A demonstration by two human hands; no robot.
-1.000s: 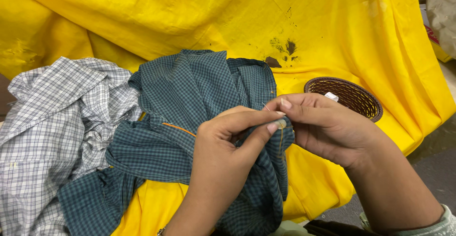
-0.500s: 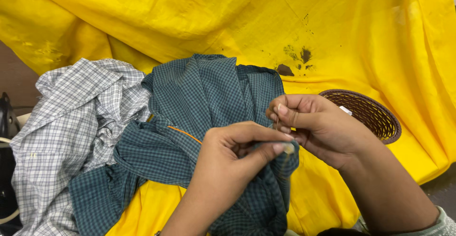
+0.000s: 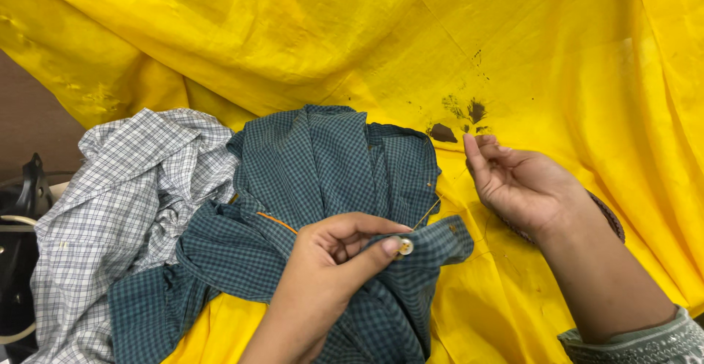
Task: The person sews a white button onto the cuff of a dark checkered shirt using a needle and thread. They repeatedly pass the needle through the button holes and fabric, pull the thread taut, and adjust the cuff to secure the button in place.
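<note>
1. Left hand (image 3: 334, 258): thumb and forefinger pinch a pale button (image 3: 405, 247) against the edge of the green checked shirt (image 3: 323, 181).
2. Thread (image 3: 427, 214): a thin yellow strand runs taut from the button up and to the right, toward the right hand (image 3: 517, 184).
3. Right hand: raised beside the shirt, fingers curled together; whether a needle is pinched there, cannot tell.
4. Shirt lies crumpled on the yellow cloth (image 3: 352, 34), which covers the surface.
5. White checked shirt (image 3: 117, 203) lies touching its left side.
6. Woven basket (image 3: 612, 221) shows partly behind the right wrist.
</note>
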